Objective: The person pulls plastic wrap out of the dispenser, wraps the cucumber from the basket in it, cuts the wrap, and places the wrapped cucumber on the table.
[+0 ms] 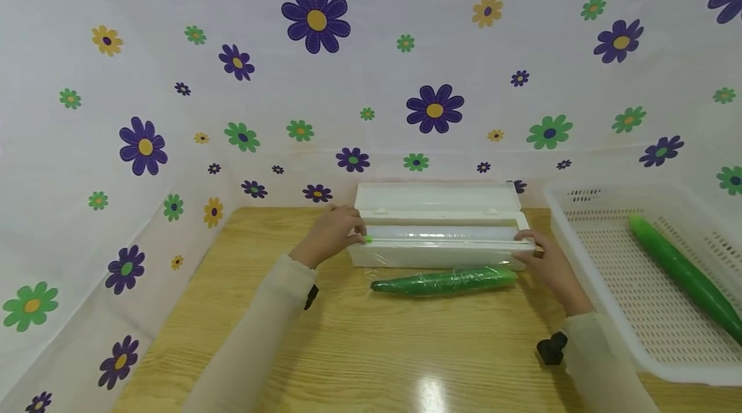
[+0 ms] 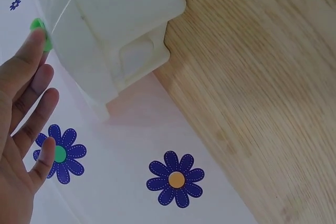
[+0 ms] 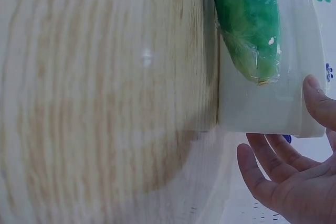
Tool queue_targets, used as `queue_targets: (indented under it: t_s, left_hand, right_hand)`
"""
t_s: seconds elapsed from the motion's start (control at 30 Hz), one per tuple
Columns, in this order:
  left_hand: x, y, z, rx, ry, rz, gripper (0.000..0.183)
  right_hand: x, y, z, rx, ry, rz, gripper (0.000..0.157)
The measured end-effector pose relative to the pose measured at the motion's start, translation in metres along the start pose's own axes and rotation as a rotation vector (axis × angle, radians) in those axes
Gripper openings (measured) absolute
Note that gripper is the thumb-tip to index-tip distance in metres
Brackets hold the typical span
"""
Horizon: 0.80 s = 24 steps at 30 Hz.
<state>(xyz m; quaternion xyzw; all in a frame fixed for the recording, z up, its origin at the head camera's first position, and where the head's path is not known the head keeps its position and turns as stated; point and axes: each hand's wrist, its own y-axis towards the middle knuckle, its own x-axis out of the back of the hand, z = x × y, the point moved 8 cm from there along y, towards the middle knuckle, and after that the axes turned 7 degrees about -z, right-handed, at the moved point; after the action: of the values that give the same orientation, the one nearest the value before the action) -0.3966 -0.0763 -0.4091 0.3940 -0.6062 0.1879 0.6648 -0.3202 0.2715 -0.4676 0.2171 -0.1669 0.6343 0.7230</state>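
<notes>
A white cling film dispenser box (image 1: 435, 256) stands at the back of the table, its lid (image 1: 437, 197) raised and a roll of film (image 1: 440, 232) inside. At the box's left front edge my left hand (image 1: 333, 232) pinches a small green slide cutter (image 2: 41, 30) between thumb and finger. My right hand (image 1: 551, 268) holds the box's right end, thumb at the edge and fingers around the end face. Just in front of the box lies a green cucumber (image 1: 443, 282) under clear film that runs from the box; its tip (image 3: 260, 69) shows in the right wrist view.
On the right a white perforated basket (image 1: 605, 310) stands close to my right forearm, with another cucumber (image 1: 684, 271) in it. A flower-patterned sheet (image 1: 371, 65) hangs right behind the box and along the left side. Wooden tabletop (image 1: 371, 348) extends in front.
</notes>
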Motion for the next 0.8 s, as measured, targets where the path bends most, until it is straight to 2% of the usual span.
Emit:
queue_targets:
  t_s: [0.2, 0.3, 0.4, 0.53, 0.6, 0.7, 0.8]
  left_hand:
    - [0.006, -0.008, 0.008, -0.011, -0.008, -0.011, 0.011]
    - [0.012, -0.017, 0.019, 0.003, 0.004, -0.012, 0.009]
    - [0.015, -0.031, 0.038, 0.065, 0.053, -0.004, 0.004]
    - [0.017, -0.052, 0.061, 0.141, 0.09, 0.005, 0.006]
    - [0.02, -0.06, 0.068, 0.168, 0.075, -0.018, 0.005]
    - [0.023, -0.065, 0.071, 0.184, 0.04, -0.098, 0.005]
    - [0.023, -0.062, 0.062, 0.179, -0.013, -0.186, 0.006]
  right_hand:
    - [-0.007, 0.002, 0.001, 0.006, 0.005, 0.006, 0.034]
    - [-0.012, 0.003, 0.002, 0.002, 0.02, 0.022, 0.035]
    - [-0.012, 0.003, 0.002, 0.002, 0.003, 0.025, 0.034]
    - [-0.004, 0.001, 0.0, -0.004, -0.043, 0.011, 0.034]
    - [0.0, 0.001, -0.001, -0.005, -0.049, 0.007, 0.035]
    - [0.001, 0.002, 0.0, -0.005, -0.037, 0.009, 0.039]
    - [-0.002, 0.002, -0.001, -0.007, -0.017, 0.019, 0.042]
